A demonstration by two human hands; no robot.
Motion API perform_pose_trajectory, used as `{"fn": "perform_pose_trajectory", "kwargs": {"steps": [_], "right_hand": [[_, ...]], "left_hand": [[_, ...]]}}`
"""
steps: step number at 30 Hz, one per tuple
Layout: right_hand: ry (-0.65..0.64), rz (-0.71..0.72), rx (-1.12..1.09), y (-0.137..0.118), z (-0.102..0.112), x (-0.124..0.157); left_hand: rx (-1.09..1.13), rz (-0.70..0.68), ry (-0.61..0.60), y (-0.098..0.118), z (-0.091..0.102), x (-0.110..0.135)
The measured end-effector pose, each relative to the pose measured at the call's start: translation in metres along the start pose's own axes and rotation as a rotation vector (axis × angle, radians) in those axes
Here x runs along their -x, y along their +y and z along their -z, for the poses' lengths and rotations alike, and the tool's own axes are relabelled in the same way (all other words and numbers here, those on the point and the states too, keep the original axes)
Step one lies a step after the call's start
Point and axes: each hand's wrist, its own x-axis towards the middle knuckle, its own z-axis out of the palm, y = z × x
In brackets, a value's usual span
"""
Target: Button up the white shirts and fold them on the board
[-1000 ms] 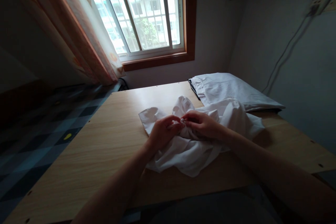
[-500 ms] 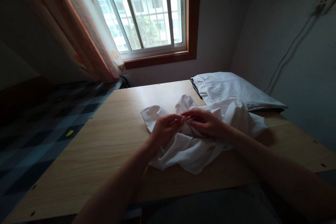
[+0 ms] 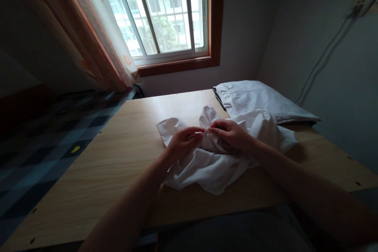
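White cloth [image 3: 206,167] lies crumpled before me on the wooden tabletop [image 3: 112,161], a small gathered bit of it raised between my hands, just in front of a folded white bundle [image 3: 260,98]. My right hand [image 3: 234,134] pinches it, thumb and fingertips nearly together, while my left hand [image 3: 183,141] has its fingertips almost closed at the same spot, though I cannot tell whether they grip. I judge that I am working this gathered spot by fingertip, and the next move calls for a fine, even pinch with the surrounding folds slack.
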Motion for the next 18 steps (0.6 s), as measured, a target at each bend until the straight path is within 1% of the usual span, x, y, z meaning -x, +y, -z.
{"fn": "perform_pose_trajectory", "kwargs": {"steps": [5,10,12,15,18], "right_hand": [[0.028,0.002,-0.034,0.001,-0.004,0.000],[-0.007,0.030,-0.032,0.006,-0.003,0.001],[-0.019,0.069,0.003,0.005,-0.003,0.002],[-0.035,0.138,0.120,0.001,-0.003,0.006],[-0.089,0.196,0.201,-0.005,-0.001,0.009]], "left_hand": [[0.049,0.072,0.013,0.001,-0.003,0.000],[0.043,0.092,0.066,-0.003,-0.007,0.000],[0.025,0.088,0.090,-0.005,-0.009,0.001],[0.015,0.099,0.103,-0.004,-0.009,0.002],[-0.008,0.107,0.076,-0.002,-0.008,0.002]]}}
